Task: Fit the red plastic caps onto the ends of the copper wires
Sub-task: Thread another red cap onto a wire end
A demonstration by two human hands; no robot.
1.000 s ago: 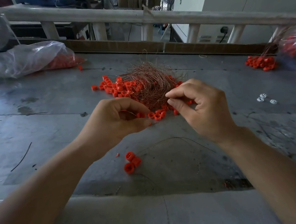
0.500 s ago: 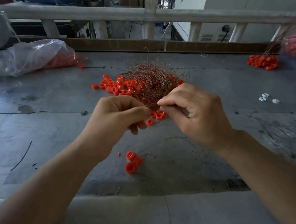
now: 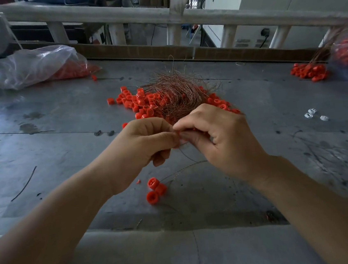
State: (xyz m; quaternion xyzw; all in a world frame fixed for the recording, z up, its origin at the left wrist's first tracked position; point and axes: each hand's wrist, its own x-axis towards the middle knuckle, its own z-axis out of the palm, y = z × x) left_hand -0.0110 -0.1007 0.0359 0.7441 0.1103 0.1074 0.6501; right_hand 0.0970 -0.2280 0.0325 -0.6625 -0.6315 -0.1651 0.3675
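The left hand point(image 3: 148, 142) is hovering above the grey metal table point(image 3: 61, 126) with its fingers curled, and its thumb and forefinger are pinching a small red plastic cap point(image 3: 178, 132), of which only a sliver is showing between the fingertips. The right hand point(image 3: 219, 140) is meeting it fingertip to fingertip, with thumb and forefinger closing on a thin single copper wire point(image 3: 184, 155); the wire is trailing down from the pinch point and curving across the table below both hands. Whether the wire end is seated in the cap cannot be told, since the fingers are covering the joint. Just beyond the hands, a tangled bundle of thin copper wires point(image 3: 175, 93) is lying on a scattered heap of loose red plastic caps point(image 3: 142, 105). Three separate red caps point(image 3: 155, 190) are resting together on the table beneath the left wrist. A clear plastic bag holding red caps point(image 3: 39, 64) is lying at the far left, a second cluster of red caps point(image 3: 309, 72) is sitting at the far right, and a few small white parts point(image 3: 313, 115) are lying near the right edge.
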